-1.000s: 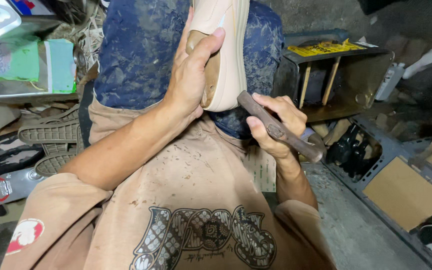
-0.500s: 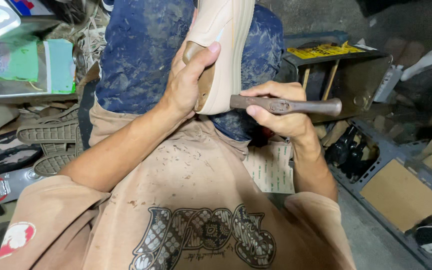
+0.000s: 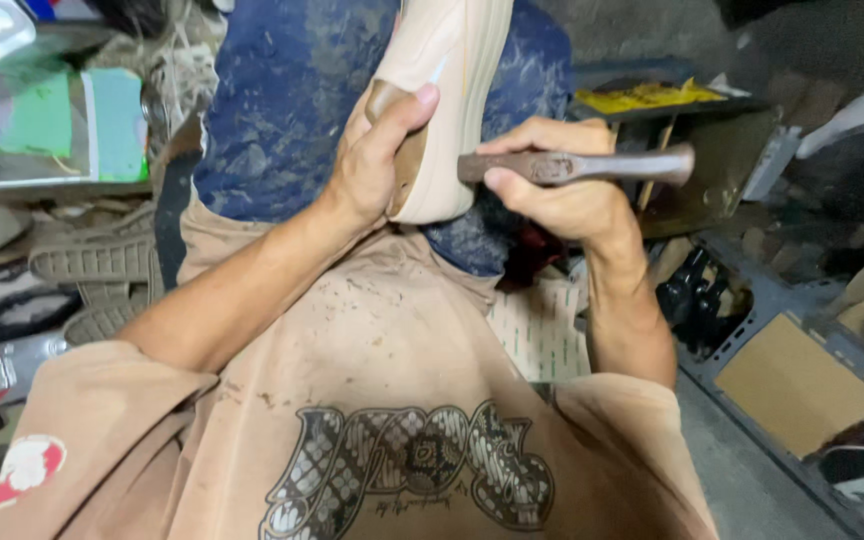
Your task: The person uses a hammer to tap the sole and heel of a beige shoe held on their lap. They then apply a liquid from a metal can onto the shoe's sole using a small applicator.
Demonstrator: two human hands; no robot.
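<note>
A beige shoe (image 3: 452, 60) stands on end against my lap, its heel end low and its brown insole facing left. My left hand (image 3: 377, 160) grips the heel, thumb pressed over the insole edge. My right hand (image 3: 557, 185) is closed around a dark wooden tool handle (image 3: 592, 165) that lies level, its working end against the shoe's side near the heel; the tip is hidden by my fingers. Blue stained cloth (image 3: 282, 110) covers my knees behind the shoe.
Green and grey boxes (image 3: 62, 130) and ribbed rubber soles (image 3: 92, 265) lie at left. A dark wooden box (image 3: 692, 140) with yellow material on top stands at right, beside a grey plastic crate (image 3: 802, 380) holding cardboard.
My right hand has swung the tool from slanting down-right to level, pressing its end against the shoe's side. The left hand keeps its hold on the heel.
</note>
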